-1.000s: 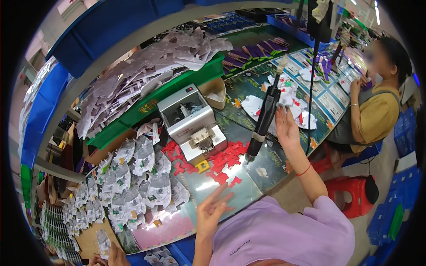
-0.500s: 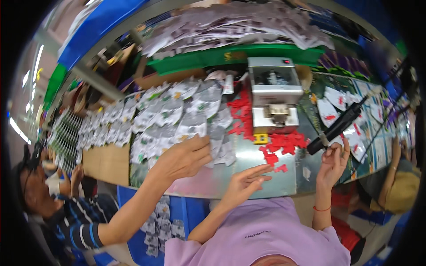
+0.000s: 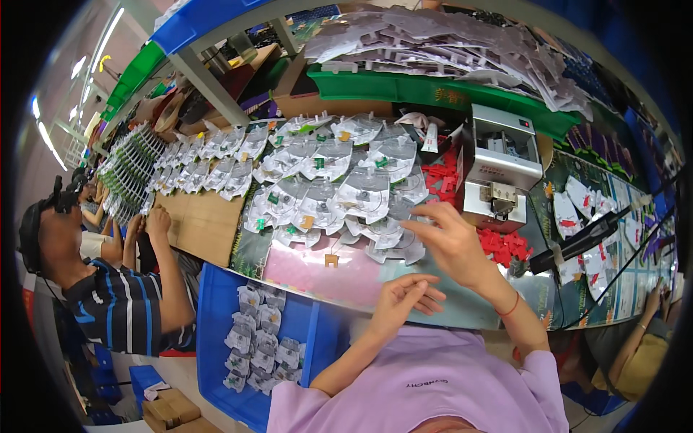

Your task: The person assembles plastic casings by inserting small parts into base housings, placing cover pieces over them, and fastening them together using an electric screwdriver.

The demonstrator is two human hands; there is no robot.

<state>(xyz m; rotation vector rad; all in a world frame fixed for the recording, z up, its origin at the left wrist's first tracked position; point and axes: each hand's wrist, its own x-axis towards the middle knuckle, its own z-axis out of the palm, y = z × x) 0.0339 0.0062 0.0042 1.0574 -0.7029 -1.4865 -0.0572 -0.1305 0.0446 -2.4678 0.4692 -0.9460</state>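
My left hand [image 3: 406, 303] is over the front edge of the bench, fingers stretched out and apart, with nothing seen in it. My right hand [image 3: 456, 245] is reaching across to the left, its fingers spread beside the nearest clear-and-white plastic parts [image 3: 393, 234]; whether a fingertip touches one cannot be made out. More of these plastic parts [image 3: 317, 159] lie in rows, several bearing small green or tan pieces. A loose tan piece [image 3: 331, 260] rests on the pink part of the bench. Behind my right hand is a heap of small red pieces [image 3: 505, 247].
A white-and-silver machine [image 3: 499, 155] stands behind the red pieces. A black handheld tool [image 3: 577, 242] hangs at the right. At the back is a green bin [image 3: 390, 85] of grey sheets. Blue crates [image 3: 216, 375] sit lower left. A co-worker in a striped shirt [image 3: 123, 310] is at the left.
My right hand has left the black tool and moved left toward the plastic parts. The co-worker's arm has drawn back from above them. The view has turned left.
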